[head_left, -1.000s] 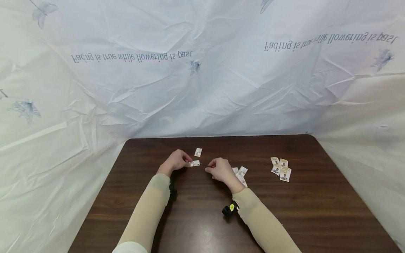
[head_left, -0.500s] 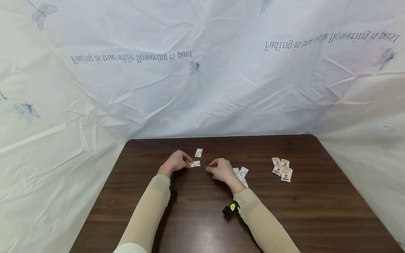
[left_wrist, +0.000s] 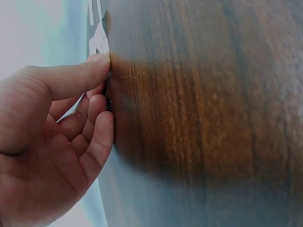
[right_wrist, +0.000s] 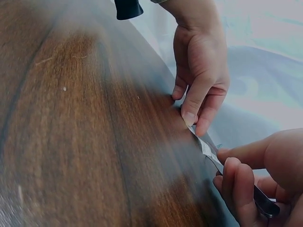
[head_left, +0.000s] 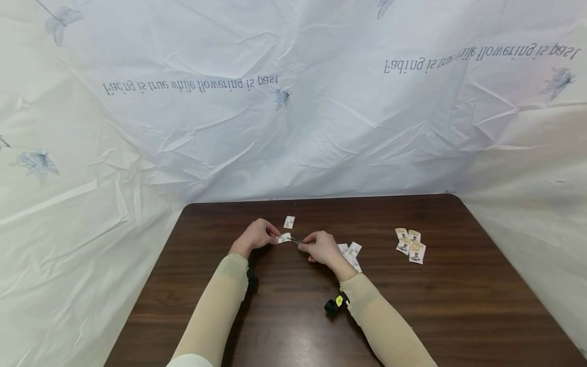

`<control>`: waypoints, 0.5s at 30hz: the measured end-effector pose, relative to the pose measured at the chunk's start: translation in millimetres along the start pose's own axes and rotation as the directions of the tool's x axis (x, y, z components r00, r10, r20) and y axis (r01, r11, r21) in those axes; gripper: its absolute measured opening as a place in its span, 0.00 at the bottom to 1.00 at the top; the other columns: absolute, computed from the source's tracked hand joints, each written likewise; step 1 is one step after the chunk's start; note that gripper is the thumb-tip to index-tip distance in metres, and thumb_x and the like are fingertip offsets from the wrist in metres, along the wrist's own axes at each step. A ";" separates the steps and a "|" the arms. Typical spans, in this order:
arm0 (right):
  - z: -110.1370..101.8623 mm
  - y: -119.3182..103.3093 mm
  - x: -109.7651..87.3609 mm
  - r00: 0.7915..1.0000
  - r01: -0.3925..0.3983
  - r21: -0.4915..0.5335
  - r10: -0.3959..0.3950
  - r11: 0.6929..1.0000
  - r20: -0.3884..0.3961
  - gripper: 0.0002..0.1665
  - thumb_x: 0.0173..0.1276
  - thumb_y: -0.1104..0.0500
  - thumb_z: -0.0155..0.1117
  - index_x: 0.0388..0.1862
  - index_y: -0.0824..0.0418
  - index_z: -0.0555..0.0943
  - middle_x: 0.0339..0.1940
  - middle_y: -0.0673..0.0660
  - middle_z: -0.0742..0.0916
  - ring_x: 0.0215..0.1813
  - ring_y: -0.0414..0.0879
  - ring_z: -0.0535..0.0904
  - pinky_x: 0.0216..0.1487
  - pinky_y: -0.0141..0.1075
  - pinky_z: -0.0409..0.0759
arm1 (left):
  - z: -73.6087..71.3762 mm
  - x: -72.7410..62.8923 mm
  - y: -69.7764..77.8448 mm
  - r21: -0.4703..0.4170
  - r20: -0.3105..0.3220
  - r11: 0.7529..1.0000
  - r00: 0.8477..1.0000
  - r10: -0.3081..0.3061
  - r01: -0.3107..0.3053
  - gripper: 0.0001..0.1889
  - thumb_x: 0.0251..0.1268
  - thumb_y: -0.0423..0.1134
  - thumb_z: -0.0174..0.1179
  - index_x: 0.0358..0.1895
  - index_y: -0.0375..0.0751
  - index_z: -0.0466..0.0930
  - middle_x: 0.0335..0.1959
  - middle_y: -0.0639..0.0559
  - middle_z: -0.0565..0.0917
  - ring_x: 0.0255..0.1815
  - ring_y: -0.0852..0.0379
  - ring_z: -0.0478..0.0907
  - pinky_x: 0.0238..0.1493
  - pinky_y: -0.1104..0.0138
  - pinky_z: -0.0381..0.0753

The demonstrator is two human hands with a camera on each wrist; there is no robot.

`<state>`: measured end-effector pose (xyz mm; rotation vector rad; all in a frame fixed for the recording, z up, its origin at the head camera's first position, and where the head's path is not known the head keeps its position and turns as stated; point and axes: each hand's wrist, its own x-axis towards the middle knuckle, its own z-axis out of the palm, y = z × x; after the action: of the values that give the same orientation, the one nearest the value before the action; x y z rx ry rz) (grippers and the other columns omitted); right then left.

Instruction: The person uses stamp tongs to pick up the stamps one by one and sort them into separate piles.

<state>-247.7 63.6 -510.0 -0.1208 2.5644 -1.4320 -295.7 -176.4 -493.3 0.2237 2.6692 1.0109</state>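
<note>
My left hand (head_left: pixel 258 235) pinches the left end of a small white printed paper piece (head_left: pixel 285 237) low over the brown table. In the left wrist view, thumb and forefinger of this hand (left_wrist: pixel 61 123) meet at the paper's edge, with the other fingers resting by the tabletop. My right hand (head_left: pixel 323 248) holds tweezers (right_wrist: pixel 266 204) between thumb and fingers. The tweezers' slim metal tips reach the paper's right end, which looks bent up. A second small printed paper (head_left: pixel 289 222) lies flat just behind.
Several white paper pieces (head_left: pixel 354 248) lie partly hidden beside my right wrist. Farther right, several overlapping papers with yellowish tops (head_left: pixel 417 253) rest on the table (head_left: pixel 458 306). A white printed sheet (head_left: pixel 293 142) hangs behind the table's far edge.
The paper in my left hand has gone from flat to slightly bowed at its right end. The tweezers' tips now overlap that end; both hands have hardly moved.
</note>
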 end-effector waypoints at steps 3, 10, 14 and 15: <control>0.7 0.3 -0.8 1.000 -0.006 0.025 0.006 1.000 0.021 0.14 0.73 0.54 0.76 0.49 0.62 0.90 0.28 0.53 0.89 0.21 0.43 0.82 0.26 0.37 0.82 | 0.3 -0.6 -0.6 -0.006 -0.002 1.000 1.000 -0.003 0.003 0.05 0.68 0.33 0.74 0.44 0.44 0.95 0.38 0.53 0.87 0.39 0.55 0.81 0.46 0.59 0.83; 1.7 0.0 -1.5 0.999 -0.007 0.057 0.004 0.998 0.041 0.14 0.73 0.54 0.76 0.49 0.62 0.91 0.28 0.54 0.89 0.20 0.41 0.81 0.25 0.36 0.82 | 1.5 1.6 -2.5 0.001 -0.008 1.000 1.000 -0.007 0.007 0.04 0.69 0.34 0.74 0.43 0.45 0.95 0.38 0.54 0.87 0.38 0.55 0.80 0.46 0.60 0.82; 3.9 -0.6 -1.5 1.000 0.003 0.045 -0.004 0.999 0.026 0.13 0.73 0.54 0.76 0.48 0.62 0.91 0.27 0.53 0.88 0.19 0.42 0.81 0.24 0.36 0.82 | 0.9 2.3 -2.4 0.002 -0.006 1.000 1.000 -0.013 0.013 0.04 0.69 0.34 0.74 0.42 0.46 0.95 0.37 0.54 0.87 0.38 0.55 0.80 0.46 0.60 0.82; 4.6 -0.6 -1.5 1.000 0.007 0.036 -0.008 0.999 0.020 0.13 0.73 0.54 0.76 0.48 0.62 0.91 0.26 0.52 0.89 0.19 0.42 0.81 0.24 0.36 0.82 | 0.7 2.4 -2.5 0.000 -0.005 1.000 1.000 -0.016 0.016 0.04 0.69 0.34 0.74 0.42 0.46 0.95 0.37 0.54 0.87 0.38 0.55 0.80 0.46 0.60 0.82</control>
<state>-245.2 59.7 -511.6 -0.1388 2.5229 -1.4713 -297.8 -177.3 -496.0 0.1999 2.6715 1.0074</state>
